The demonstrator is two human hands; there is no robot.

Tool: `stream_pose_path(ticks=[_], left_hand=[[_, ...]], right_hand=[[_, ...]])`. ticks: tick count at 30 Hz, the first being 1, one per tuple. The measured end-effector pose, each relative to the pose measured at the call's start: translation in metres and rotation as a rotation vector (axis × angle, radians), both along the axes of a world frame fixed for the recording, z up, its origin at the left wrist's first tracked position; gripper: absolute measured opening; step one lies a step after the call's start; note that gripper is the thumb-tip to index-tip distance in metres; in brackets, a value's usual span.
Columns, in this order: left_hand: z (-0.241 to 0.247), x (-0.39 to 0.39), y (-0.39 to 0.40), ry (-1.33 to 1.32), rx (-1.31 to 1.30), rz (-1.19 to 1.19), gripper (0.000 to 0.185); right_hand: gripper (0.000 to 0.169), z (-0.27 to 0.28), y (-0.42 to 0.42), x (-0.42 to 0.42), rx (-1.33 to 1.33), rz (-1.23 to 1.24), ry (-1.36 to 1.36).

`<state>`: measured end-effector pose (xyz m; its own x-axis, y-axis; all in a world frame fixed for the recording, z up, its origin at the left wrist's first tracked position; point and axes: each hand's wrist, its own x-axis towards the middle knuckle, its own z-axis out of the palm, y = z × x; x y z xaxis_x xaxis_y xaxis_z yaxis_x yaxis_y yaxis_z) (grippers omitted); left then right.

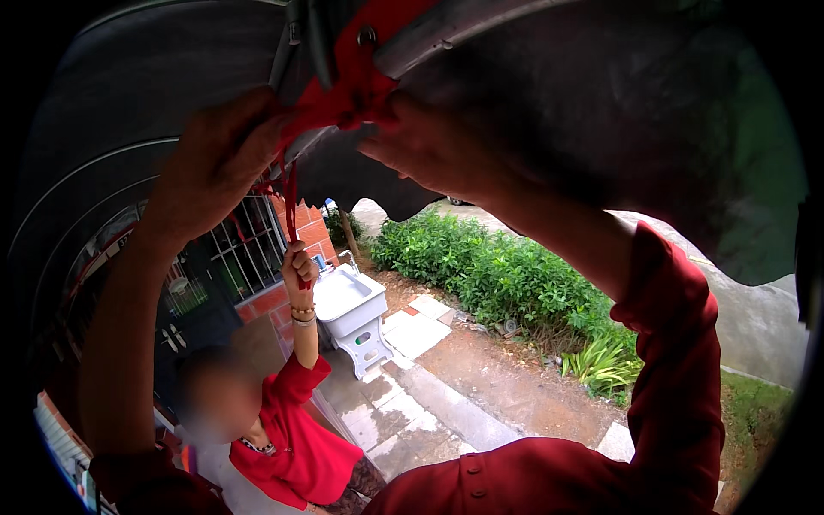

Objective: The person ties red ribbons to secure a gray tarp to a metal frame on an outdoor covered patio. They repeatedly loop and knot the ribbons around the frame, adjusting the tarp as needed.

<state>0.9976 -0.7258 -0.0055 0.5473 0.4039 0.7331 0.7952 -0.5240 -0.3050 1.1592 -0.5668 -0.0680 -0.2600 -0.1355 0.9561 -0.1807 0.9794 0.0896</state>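
Both my arms are raised to a red cloth point(351, 96) that is bunched around a metal tube point(444, 40) of a dark awning's frame. My left hand point(222, 151) pinches the red material at the cloth's lower left, thumb against fingers. My right hand point(431, 145) touches the cloth's right side, its fingers partly spread; shade hides whether they grip it. Thin red strips point(291, 199) hang down from the cloth. Another person's raised hand point(299, 267), with bracelets at the wrist, is closed on the lower ends of these strips.
The person in a red top point(296, 450) stands below, at the lower left. Behind is a white plastic washbasin point(347, 296) on a stand, beside a barred window point(248, 248). Green bushes point(489, 257) border the paving point(412, 412). The dark awning point(579, 129) spreads overhead.
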Motion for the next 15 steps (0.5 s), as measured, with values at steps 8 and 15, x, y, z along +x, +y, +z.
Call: stream_pose_path(ticks=[8, 15], left_hand=[[0.007, 0.009, 0.024, -0.396, -0.070, -0.243, 0.032], [0.060, 0.004, 0.071, 0.038, 0.569, -0.071, 0.018]], right_hand=[[0.020, -0.003, -0.020, -0.002, -0.048, -0.068, -0.014], [0.022, -0.007, -0.004, 0.004, 0.212, -0.340, 0.214]])
